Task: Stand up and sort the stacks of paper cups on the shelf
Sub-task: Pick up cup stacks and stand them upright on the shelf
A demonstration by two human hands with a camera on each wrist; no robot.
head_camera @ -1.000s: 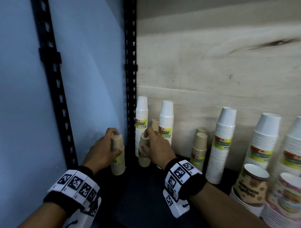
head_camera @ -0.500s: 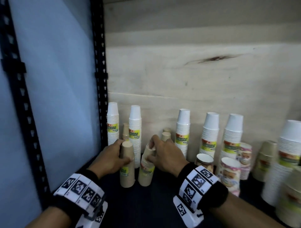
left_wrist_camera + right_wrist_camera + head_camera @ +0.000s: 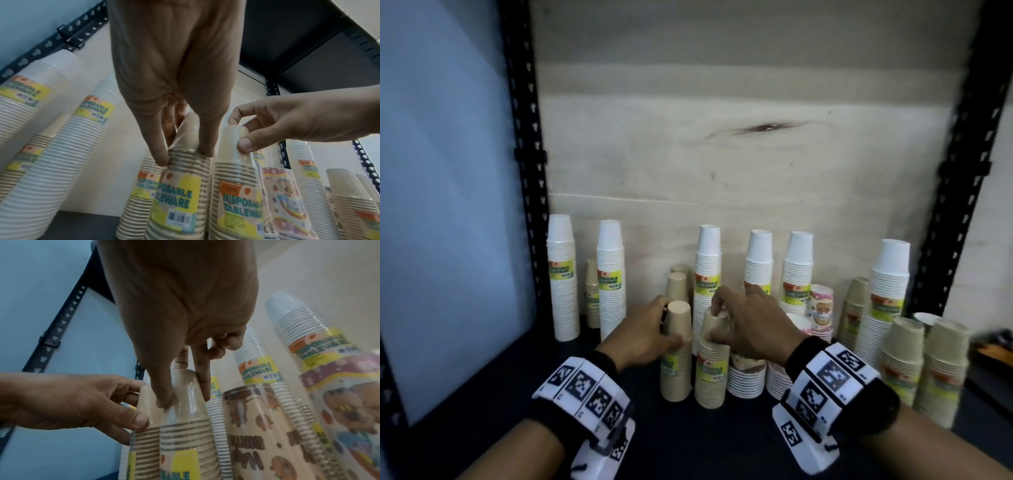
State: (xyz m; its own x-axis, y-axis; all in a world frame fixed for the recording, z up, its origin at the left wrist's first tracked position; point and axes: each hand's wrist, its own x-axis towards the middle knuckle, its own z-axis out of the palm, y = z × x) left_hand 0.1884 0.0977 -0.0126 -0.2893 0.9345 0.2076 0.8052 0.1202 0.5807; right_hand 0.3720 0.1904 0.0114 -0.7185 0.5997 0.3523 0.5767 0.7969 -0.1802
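Both grips are closed, each round the top of its own stack. Left hand (image 3: 645, 330) pinches a tall shrink-wrapped stack of tan paper cups with a yellow label (image 3: 676, 359) just under its topmost cup, thumb on the near side and fingers behind, as the left wrist view shows plainly. Right hand (image 3: 750, 329) pinches a second wrapped tan paper cup stack with a yellow label (image 3: 711, 370) by thumb and fingertips at its crown.

Each stack hangs straight down from its grip — long axis upright, wide rims on the dark shelf board (image 3: 524, 377), narrow bases up. The two stand just beside each other, seemingly touching along their sides, so the hands are nearly knuckle to knuckle.

Behind the grips, against the pale wooden back panel (image 3: 722, 154), stand tall white paper cup stacks (image 3: 611, 277), with more tan ones tucked between them. To the right of the right grip and lower sit short stacks of printed cartoon-pattern cups (image 3: 746, 373), close against the right-hand tan stack.

The coming move probably turns on this crowding: each hand is nearest its own stack, and any slide rightward meets the printed cups, while leftward the shelf is freer — a lift from the top looks safer than a push.
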